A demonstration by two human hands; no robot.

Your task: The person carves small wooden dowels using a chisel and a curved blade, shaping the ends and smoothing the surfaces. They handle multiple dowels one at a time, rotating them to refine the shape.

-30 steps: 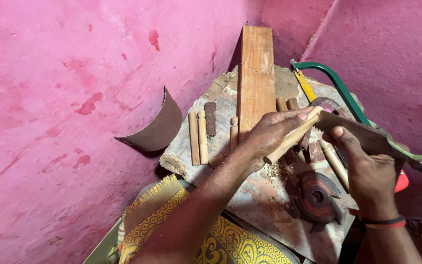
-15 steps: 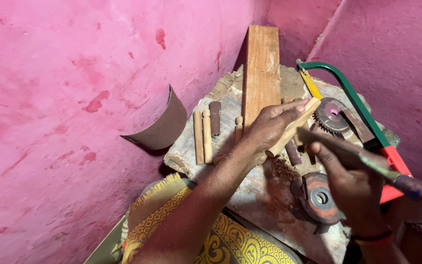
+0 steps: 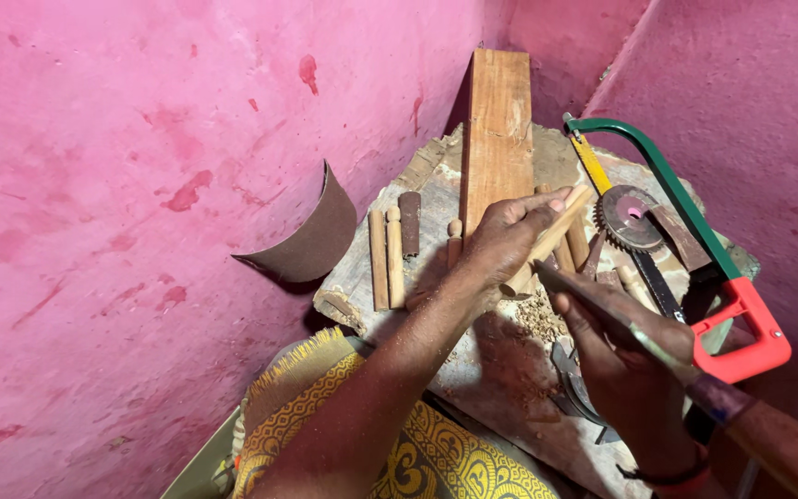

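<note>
1. Clutter rings the work: a plank (image 3: pixel 499 129) stands on end against the pink wall (image 3: pixel 140 139), a curled sheet of sandpaper (image 3: pixel 311 236) lies to the left, and turned pegs (image 3: pixel 386 257) lie side by side on the worktop (image 3: pixel 501 370).
2. To the right sit a toothed disc (image 3: pixel 628 217) and a hacksaw (image 3: pixel 704 249) with a green frame and red handle, close beside the hands.
3. The stick (image 3: pixel 547 238) is pale, slim and straight, tilted up to the right over a small heap of shavings (image 3: pixel 539 319).
4. The left hand (image 3: pixel 510 236) is closed round the stick.
5. The right hand (image 3: pixel 625 356) grips a file (image 3: pixel 602 310), its tip touching the stick's lower end.
</note>
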